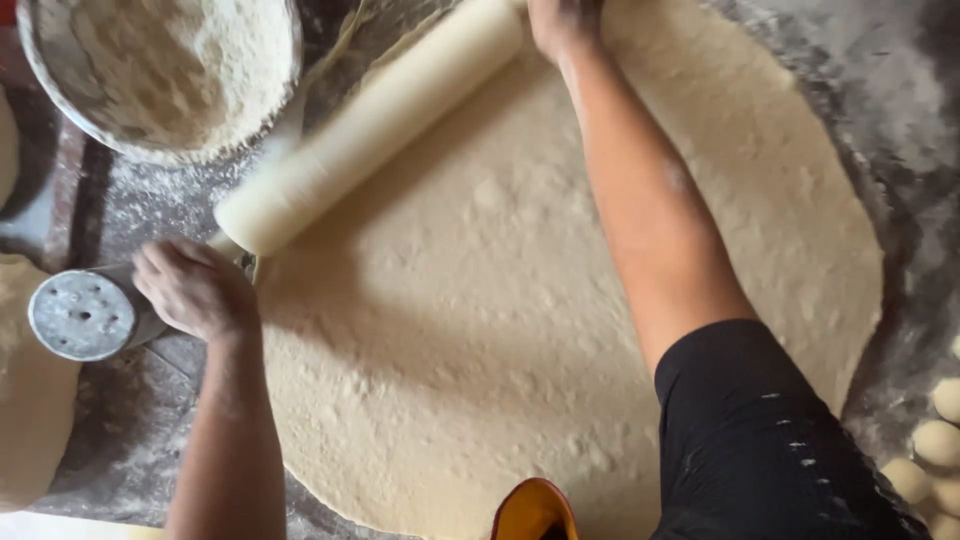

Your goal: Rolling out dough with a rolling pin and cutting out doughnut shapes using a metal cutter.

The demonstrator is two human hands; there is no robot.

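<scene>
Black sleeve [760, 440] above floured stone worktop [880, 110] under dough sheet [480, 330].

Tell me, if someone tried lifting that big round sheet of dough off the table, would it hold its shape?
Probably not. The dough sheet looks very thin and wide, so it would likely sag, fold or tear. Its floury surface suggests it would slide rather than stick. That may be why part is wound around the rolling pin.

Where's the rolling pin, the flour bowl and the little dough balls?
Rolling pin [370, 125]: head view, middle of its pale barrel.
Flour bowl [30, 62]: head view, left rim of the bowl.
Dough balls [937, 442]: head view, on one ball at the right edge.
</scene>
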